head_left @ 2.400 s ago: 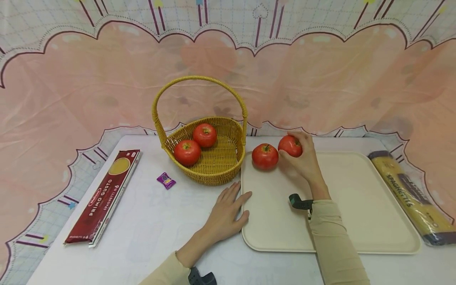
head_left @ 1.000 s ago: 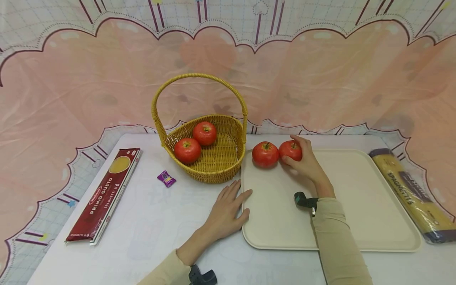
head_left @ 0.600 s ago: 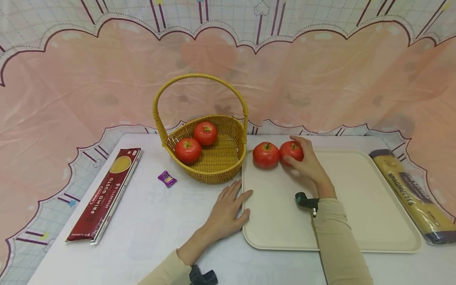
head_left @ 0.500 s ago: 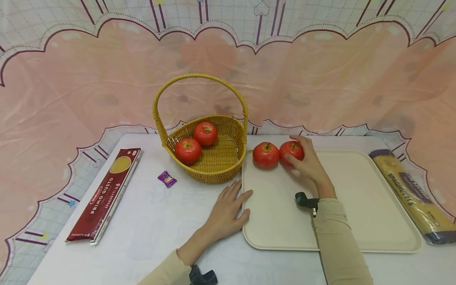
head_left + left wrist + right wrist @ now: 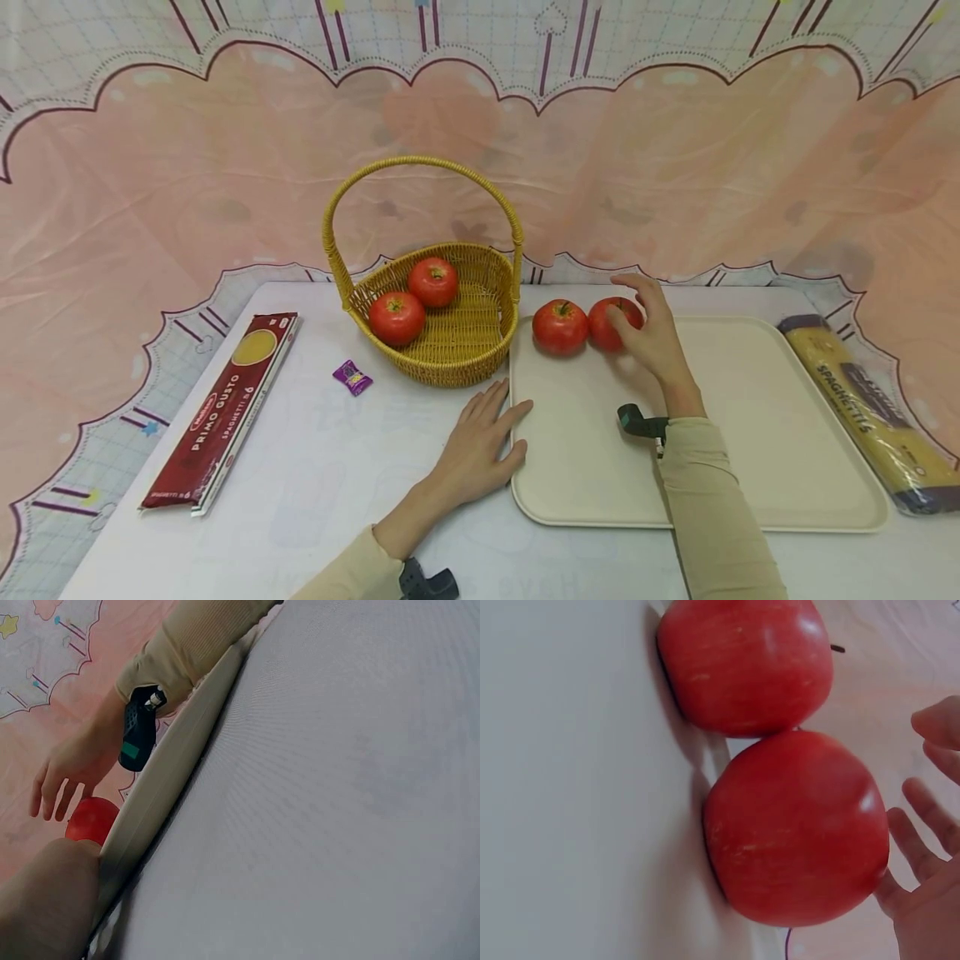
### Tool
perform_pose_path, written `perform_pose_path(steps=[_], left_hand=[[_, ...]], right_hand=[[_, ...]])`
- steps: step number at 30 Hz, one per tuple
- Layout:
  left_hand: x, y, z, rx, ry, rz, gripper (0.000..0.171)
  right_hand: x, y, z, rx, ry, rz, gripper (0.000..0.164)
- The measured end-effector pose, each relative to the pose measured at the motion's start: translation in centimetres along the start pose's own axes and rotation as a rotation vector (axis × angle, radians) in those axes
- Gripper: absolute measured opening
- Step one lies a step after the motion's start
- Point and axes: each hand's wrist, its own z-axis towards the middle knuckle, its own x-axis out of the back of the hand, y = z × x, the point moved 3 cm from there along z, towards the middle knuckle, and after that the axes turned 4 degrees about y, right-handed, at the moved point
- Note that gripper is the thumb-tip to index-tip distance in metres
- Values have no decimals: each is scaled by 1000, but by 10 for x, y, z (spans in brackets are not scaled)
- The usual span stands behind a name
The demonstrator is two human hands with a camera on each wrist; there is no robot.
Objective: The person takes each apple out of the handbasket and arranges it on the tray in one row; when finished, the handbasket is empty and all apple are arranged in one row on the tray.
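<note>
I see the right-hand apple (image 5: 602, 328) on the tray's (image 5: 750, 442) far-left corner, touching the second apple (image 5: 559, 328). Right hand (image 5: 656, 337) beside it, fingers parted, gripping nothing. Left hand (image 5: 471, 457) spread at tray edge, holding nothing.

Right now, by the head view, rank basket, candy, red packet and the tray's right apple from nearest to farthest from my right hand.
From your right hand:
1. Right apple: on the tray, just left of the hand.
2. Basket: left of the tray.
3. Candy: left of the basket.
4. Red packet: farthest left.
</note>
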Motion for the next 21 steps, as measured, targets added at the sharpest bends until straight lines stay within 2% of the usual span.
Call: perform_pose_path(steps=[8, 11, 18, 21], left_hand=[[0, -1, 0, -2, 3, -3, 48], [0, -1, 0, -7, 5, -1, 48], [0, -1, -1, -1, -2, -3, 48], [0, -1, -1, -5, -1, -2, 48]], right_hand=[[-1, -44, -2, 69, 10, 21, 35], [-3, -50, -2, 68, -5, 25, 34], [-15, -22, 2, 41, -44, 29, 35], [-17, -33, 1, 26, -67, 33, 33]])
